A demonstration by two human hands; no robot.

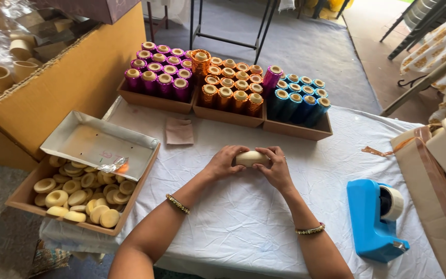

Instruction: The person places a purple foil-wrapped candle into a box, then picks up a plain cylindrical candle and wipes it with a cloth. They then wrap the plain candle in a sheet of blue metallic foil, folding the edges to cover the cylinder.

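Note:
My left hand [225, 161] and my right hand [275, 168] together grip a plain cream spool-shaped piece [250, 158], held sideways just above the white tablecloth [233, 217] at the table's middle. Each hand pinches one end. A bead bracelet sits on each wrist. To the left, a cardboard tray [32, 196] holds several cream spools and discs, with a silver tray [96, 142] resting across its top.
Three cardboard trays stand along the far edge: magenta foil-wrapped spools [158, 75], orange ones [231, 85], blue ones [300, 101]. A blue tape dispenser [375, 217] sits front right, a brown paper bag [440, 175] at the right edge, a big carton [52, 77] at left.

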